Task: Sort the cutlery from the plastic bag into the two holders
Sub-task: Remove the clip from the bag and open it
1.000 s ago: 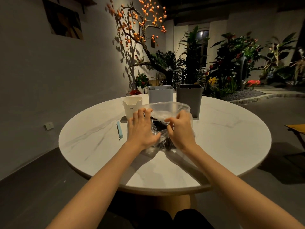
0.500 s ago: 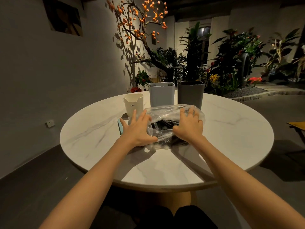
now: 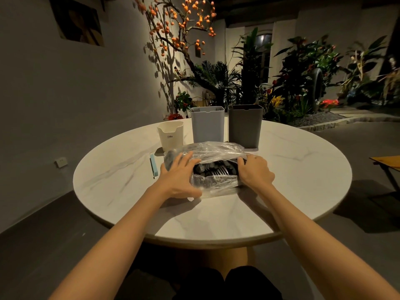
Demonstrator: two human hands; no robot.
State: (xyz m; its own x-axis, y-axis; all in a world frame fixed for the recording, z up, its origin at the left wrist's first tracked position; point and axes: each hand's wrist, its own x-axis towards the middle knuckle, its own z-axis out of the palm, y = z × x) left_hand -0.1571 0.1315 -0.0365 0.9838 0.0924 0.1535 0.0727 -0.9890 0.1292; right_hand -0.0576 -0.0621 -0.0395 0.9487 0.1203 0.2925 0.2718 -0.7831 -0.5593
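Observation:
A clear plastic bag (image 3: 213,151) lies on the round white table (image 3: 303,180), its mouth pulled wide toward me. Inside it, metal forks and dark-handled cutlery (image 3: 217,171) show through the opening. My left hand (image 3: 179,178) grips the bag's left edge, fingers spread over the plastic and thumb under the lower rim. On the bag's right edge my right hand (image 3: 254,173) curls its fingers into the plastic. Behind the bag stand a light blue-grey holder (image 3: 207,124) and a dark grey holder (image 3: 244,126), side by side.
A cream cup (image 3: 171,135) marked CRBW stands left of the holders. A light blue clip (image 3: 153,165) lies on the table left of my left hand. Plants and an orange-fruited tree fill the background. A wooden stool (image 3: 387,163) is at the right edge.
The bag has been laid flatter and its mouth stretched wider sideways. My hands have moved apart to its left and right edges, and the cutlery inside now shows.

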